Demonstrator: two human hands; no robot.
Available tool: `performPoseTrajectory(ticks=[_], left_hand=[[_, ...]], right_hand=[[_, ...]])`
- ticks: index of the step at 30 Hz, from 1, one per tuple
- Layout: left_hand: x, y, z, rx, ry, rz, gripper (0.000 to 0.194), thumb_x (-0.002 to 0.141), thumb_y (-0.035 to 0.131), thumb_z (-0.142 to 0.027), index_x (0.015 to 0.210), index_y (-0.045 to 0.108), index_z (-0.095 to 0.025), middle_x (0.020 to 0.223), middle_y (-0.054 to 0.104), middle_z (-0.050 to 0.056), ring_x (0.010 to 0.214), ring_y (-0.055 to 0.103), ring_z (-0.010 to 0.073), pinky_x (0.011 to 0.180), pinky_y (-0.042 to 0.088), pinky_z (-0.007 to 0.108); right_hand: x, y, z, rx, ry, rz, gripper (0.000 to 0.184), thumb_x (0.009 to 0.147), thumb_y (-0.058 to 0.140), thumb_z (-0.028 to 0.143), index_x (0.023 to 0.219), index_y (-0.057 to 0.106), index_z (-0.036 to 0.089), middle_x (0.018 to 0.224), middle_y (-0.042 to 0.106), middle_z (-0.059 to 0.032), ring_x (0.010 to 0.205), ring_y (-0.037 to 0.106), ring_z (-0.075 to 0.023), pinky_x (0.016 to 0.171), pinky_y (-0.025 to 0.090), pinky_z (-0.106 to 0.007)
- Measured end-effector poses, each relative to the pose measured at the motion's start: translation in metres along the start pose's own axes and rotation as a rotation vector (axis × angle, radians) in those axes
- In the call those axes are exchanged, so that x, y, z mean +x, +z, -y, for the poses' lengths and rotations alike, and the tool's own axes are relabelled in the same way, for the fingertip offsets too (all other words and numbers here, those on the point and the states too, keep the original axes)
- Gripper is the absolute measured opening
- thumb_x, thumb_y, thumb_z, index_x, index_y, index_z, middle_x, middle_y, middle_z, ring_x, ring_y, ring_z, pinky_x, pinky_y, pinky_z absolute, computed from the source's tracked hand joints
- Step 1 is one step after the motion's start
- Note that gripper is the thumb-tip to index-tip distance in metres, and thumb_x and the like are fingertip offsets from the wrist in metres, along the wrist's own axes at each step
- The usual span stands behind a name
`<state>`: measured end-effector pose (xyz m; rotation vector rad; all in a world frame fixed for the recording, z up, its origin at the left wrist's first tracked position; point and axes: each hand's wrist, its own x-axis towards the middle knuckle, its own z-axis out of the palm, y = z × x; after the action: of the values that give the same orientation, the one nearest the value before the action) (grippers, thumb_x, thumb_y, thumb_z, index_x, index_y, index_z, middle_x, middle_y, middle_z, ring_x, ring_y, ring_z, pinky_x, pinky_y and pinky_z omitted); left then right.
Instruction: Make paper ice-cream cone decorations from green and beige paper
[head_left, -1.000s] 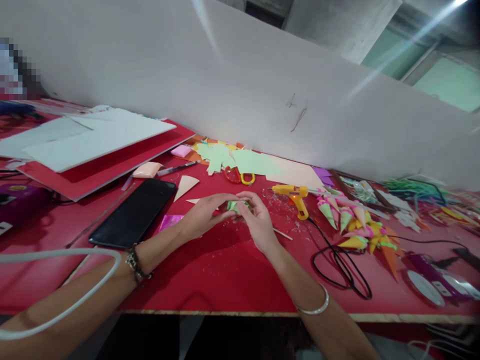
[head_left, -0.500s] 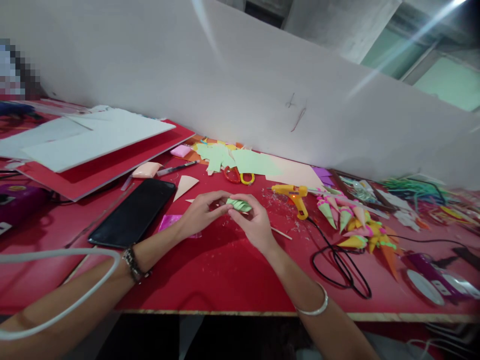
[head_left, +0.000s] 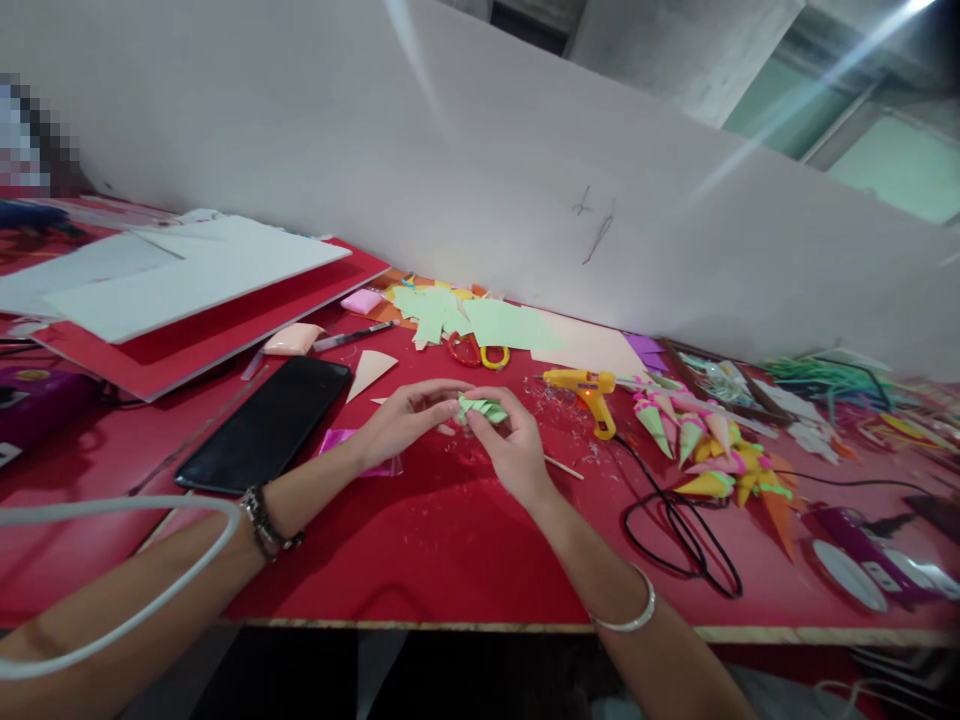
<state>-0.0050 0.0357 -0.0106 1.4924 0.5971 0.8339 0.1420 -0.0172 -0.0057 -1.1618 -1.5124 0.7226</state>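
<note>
A small folded piece of light green paper (head_left: 486, 408) is held above the red table, between my two hands. My right hand (head_left: 508, 448) grips it, thumb in front and fingers behind. At its left end my left hand (head_left: 409, 420) has its thumb and fingertips closed on the paper's edge. Part of the paper is hidden by the fingers. A thin wooden stick (head_left: 562, 466) lies on the table just right of my right hand. Beneath my left wrist is a shiny pink packet (head_left: 382, 467). Behind it lies a cream paper wedge (head_left: 372, 373).
A yellow glue gun (head_left: 589, 385) with a looping black cord lies to the right, beside several paper cones (head_left: 690, 430). Red-and-yellow scissors (head_left: 480, 352) and green paper scraps (head_left: 431, 312) are at the back. At left are a black phone (head_left: 266, 425) and white boards (head_left: 202, 275).
The green paper has turned slightly and shifted a little to the right in my fingers. My left fingertips have moved to its left end. The things on the table have not moved.
</note>
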Motion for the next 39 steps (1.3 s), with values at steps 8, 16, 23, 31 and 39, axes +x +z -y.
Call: performPoseTrajectory(ticks=[8, 16, 23, 31, 39], left_hand=[[0.001, 0.001, -0.001, 0.055, 0.069, -0.05, 0.023, 0.073, 0.057, -0.029, 0.091, 0.054, -0.015, 0.081, 0.057, 0.001, 0.073, 0.054, 0.01, 0.068, 0.046, 0.023], [-0.001, 0.002, 0.0, 0.124, 0.063, -0.074, 0.025, 0.073, 0.056, -0.031, 0.091, 0.053, -0.015, 0.081, 0.058, 0.002, 0.074, 0.056, 0.012, 0.071, 0.044, 0.026], [0.001, -0.007, -0.003, 0.454, 0.185, -0.112, 0.026, 0.078, 0.047, -0.032, 0.099, 0.05, -0.016, 0.083, 0.058, 0.003, 0.074, 0.055, 0.0126, 0.069, 0.045, 0.025], [0.006, -0.043, 0.014, 1.285, 0.294, -0.02, 0.045, 0.074, 0.049, -0.044, 0.109, 0.048, -0.015, 0.104, 0.051, 0.012, 0.096, 0.046, 0.0235, 0.083, 0.037, 0.036], [0.01, -0.046, 0.018, 1.31, 0.204, 0.093, 0.033, 0.077, 0.046, -0.041, 0.097, 0.052, -0.015, 0.09, 0.056, 0.009, 0.084, 0.048, 0.0204, 0.077, 0.036, 0.032]], right_hand=[[0.0, 0.001, -0.003, 0.039, 0.055, -0.011, 0.017, 0.076, 0.052, 0.032, 0.09, 0.055, 0.023, 0.09, 0.057, -0.0022, 0.086, 0.055, -0.0153, 0.075, 0.045, -0.029], [0.001, 0.001, -0.004, 0.092, 0.061, -0.029, 0.017, 0.073, 0.055, 0.031, 0.087, 0.057, 0.022, 0.087, 0.06, -0.0012, 0.078, 0.057, -0.014, 0.072, 0.046, -0.028], [0.001, 0.001, -0.003, 0.183, 0.104, -0.028, 0.016, 0.072, 0.056, 0.031, 0.084, 0.058, 0.021, 0.077, 0.06, 0.0004, 0.064, 0.057, -0.011, 0.063, 0.047, -0.025], [0.004, -0.003, -0.003, 0.238, 0.149, -0.043, 0.016, 0.072, 0.056, 0.031, 0.084, 0.057, 0.021, 0.067, 0.058, 0.002, 0.057, 0.056, -0.0091, 0.054, 0.044, -0.02], [0.005, -0.002, -0.007, 0.237, 0.162, -0.055, 0.016, 0.07, 0.057, 0.032, 0.083, 0.059, 0.022, 0.074, 0.058, 0.0015, 0.06, 0.054, -0.0084, 0.055, 0.044, -0.02]])
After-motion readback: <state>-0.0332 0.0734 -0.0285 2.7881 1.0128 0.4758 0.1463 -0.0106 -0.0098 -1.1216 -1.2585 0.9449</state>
